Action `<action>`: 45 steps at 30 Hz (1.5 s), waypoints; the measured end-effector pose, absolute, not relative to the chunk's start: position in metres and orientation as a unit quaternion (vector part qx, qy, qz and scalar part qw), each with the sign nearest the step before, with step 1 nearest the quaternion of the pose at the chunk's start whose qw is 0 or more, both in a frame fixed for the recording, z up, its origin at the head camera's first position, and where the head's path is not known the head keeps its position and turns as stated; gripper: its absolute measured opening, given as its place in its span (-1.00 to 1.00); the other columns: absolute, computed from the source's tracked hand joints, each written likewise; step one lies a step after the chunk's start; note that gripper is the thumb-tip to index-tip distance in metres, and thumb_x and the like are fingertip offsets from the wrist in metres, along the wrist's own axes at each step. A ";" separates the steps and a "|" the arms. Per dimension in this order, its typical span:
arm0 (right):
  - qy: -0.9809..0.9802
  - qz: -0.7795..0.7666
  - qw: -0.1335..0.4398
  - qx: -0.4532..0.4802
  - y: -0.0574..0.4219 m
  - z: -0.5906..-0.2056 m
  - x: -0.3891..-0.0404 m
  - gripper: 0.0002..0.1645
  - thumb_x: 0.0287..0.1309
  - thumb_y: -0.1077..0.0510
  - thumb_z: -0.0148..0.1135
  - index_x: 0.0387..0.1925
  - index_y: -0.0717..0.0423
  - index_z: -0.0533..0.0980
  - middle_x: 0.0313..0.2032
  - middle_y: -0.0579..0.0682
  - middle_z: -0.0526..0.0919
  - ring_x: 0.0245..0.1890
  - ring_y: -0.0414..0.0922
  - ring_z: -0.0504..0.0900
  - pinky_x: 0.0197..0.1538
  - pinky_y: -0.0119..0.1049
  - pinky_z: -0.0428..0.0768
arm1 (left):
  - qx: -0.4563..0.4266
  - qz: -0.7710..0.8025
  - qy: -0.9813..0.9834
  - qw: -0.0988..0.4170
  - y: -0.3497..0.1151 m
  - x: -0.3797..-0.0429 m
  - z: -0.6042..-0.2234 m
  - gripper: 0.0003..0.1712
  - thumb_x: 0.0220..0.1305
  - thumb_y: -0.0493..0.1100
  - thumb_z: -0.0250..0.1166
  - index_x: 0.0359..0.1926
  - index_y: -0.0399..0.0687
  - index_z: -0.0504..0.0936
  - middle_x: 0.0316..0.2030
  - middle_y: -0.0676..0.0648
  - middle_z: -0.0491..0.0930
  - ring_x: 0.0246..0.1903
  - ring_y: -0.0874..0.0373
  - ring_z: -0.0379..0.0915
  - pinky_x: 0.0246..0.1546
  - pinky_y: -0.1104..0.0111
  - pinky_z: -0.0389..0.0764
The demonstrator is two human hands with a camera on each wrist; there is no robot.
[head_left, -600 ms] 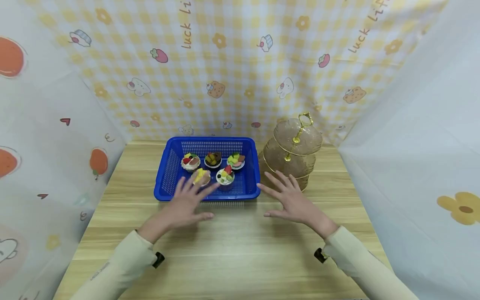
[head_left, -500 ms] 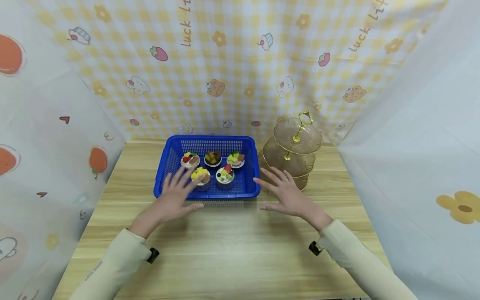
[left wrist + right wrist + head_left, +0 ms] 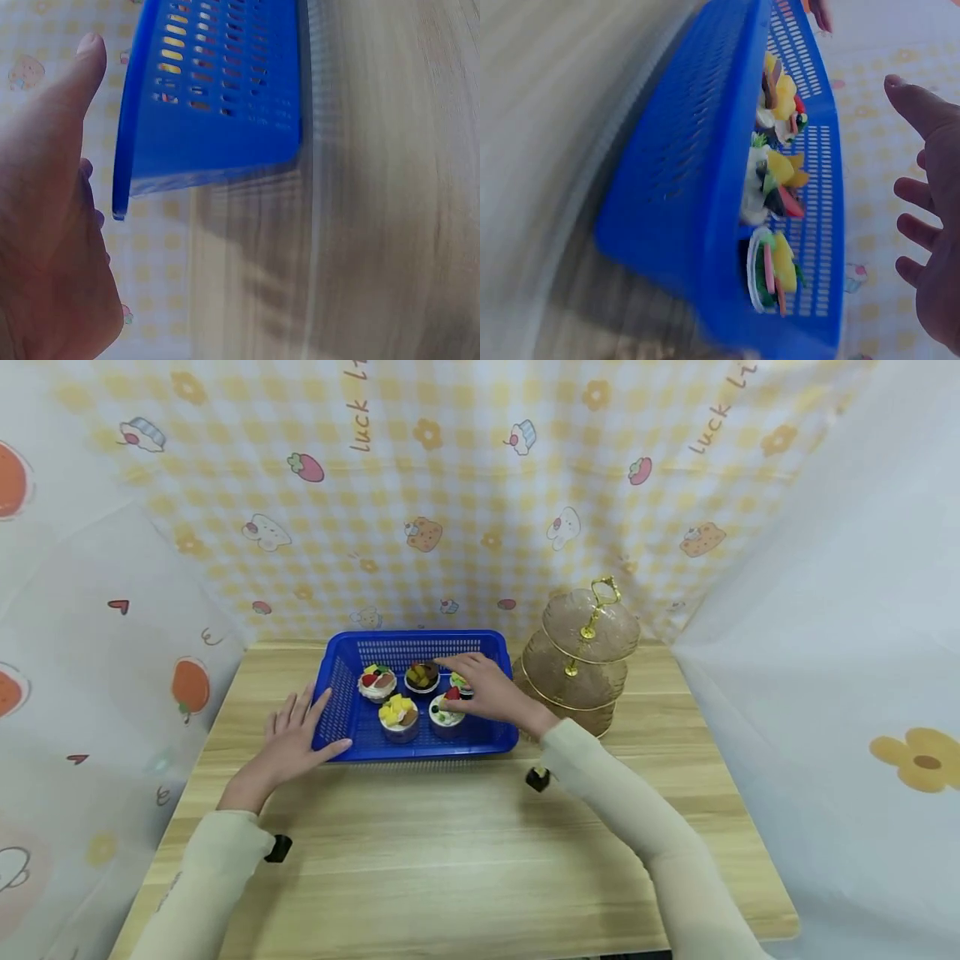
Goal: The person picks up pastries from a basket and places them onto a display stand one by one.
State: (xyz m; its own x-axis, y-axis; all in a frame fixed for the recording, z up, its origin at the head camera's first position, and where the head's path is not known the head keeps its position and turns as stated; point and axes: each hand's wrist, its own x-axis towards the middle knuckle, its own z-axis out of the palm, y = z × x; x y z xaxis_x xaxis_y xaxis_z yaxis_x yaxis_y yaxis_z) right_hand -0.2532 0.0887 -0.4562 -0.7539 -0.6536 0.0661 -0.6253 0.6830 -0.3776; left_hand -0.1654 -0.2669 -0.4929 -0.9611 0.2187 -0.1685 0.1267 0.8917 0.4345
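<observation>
On table (image 3: 420, 860), slotted blue basket (image 3: 427, 751) w/ fruit-topped cupcakes (image 3: 400, 720), L hand (image 3: 288, 747), R hand (image 3: 489, 689) both spread

Head view: high, distant, facing forward-down over pale wood-grain counter (image 3: 450, 860) | Wrist views: low, close, rolled sideways | Shared by all: blue rectangular perforated-plastic basket (image 3: 210, 142)

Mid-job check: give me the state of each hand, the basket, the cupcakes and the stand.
Left hand: open, at the basket's left side.
Right hand: open, above the basket, holding nothing.
Basket: upright on the table, holding five cupcakes.
Cupcakes: all inside, toppings up.
Stand: upright, three tiers assembled.
</observation>
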 end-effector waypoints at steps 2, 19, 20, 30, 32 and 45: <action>0.920 -0.181 0.056 -0.343 0.073 -0.458 -0.265 -0.05 0.17 -0.34 0.26 0.50 -0.17 0.17 0.44 -0.08 0.35 0.45 -0.01 0.27 0.50 0.10 0.21 | 0.084 0.217 0.966 0.112 -0.270 -0.166 -0.497 0.24 0.25 0.45 0.13 0.58 0.02 -0.39 0.57 -0.24 -0.55 0.52 -0.42 -0.62 0.36 -0.44 -0.46; 0.935 -0.167 0.139 -0.282 0.002 -0.472 -0.317 -0.04 0.17 -0.29 0.30 0.50 -0.12 0.18 0.48 -0.12 0.30 0.51 0.01 0.18 0.56 0.03 0.12 | 0.083 0.237 0.961 0.119 -0.275 -0.169 -0.516 0.33 0.21 0.43 0.19 0.56 -0.06 -0.47 0.56 -0.20 -0.63 0.53 -0.39 -0.61 0.38 -0.42 -0.39; 0.937 -0.164 0.137 -0.278 -0.002 -0.474 -0.318 -0.05 0.18 -0.28 0.30 0.50 -0.12 0.19 0.47 -0.12 0.31 0.51 0.01 0.18 0.57 0.05 0.10 | 0.085 0.238 0.960 0.118 -0.275 -0.169 -0.516 0.33 0.21 0.43 0.20 0.57 -0.07 -0.47 0.56 -0.21 -0.62 0.53 -0.39 -0.61 0.39 -0.42 -0.38; 0.951 -0.162 0.132 -0.227 -0.025 -0.489 -0.325 0.00 0.11 -0.41 0.27 0.49 -0.17 0.20 0.46 -0.17 0.32 0.46 -0.07 0.24 0.54 -0.02 0.17 | 0.091 0.233 0.963 0.099 -0.271 -0.168 -0.517 0.33 0.21 0.40 0.23 0.57 -0.11 -0.42 0.57 -0.32 -0.47 0.54 -0.37 -0.57 0.39 -0.42 -0.35; 0.955 -0.152 0.134 -0.217 -0.027 -0.492 -0.326 0.01 0.10 -0.41 0.28 0.49 -0.19 0.20 0.47 -0.18 0.32 0.49 -0.05 0.20 0.56 0.01 0.12 | 0.094 0.233 0.963 0.098 -0.270 -0.170 -0.517 0.33 0.21 0.40 0.23 0.57 -0.11 -0.41 0.57 -0.30 -0.47 0.54 -0.36 -0.57 0.39 -0.42 -0.36; 0.958 -0.108 0.148 -0.219 -0.053 -0.503 -0.323 -0.01 0.04 -0.37 0.36 0.45 -0.18 0.27 0.42 -0.14 0.39 0.56 0.04 0.10 0.58 0.13 -0.04 | 0.100 0.242 0.961 0.091 -0.270 -0.168 -0.522 0.33 0.19 0.38 0.27 0.58 -0.11 -0.38 0.58 -0.29 -0.43 0.56 -0.28 -0.61 0.39 -0.40 -0.41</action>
State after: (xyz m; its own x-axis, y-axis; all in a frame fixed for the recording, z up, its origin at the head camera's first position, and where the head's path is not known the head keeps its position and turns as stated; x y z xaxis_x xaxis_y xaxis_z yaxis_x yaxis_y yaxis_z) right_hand -0.3231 -0.0528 -0.5027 -0.8601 -0.4520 -0.2367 -0.3883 0.8808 -0.2710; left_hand -0.1678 -0.2697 -0.5217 -0.9634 0.2356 -0.1275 0.1473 0.8633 0.4827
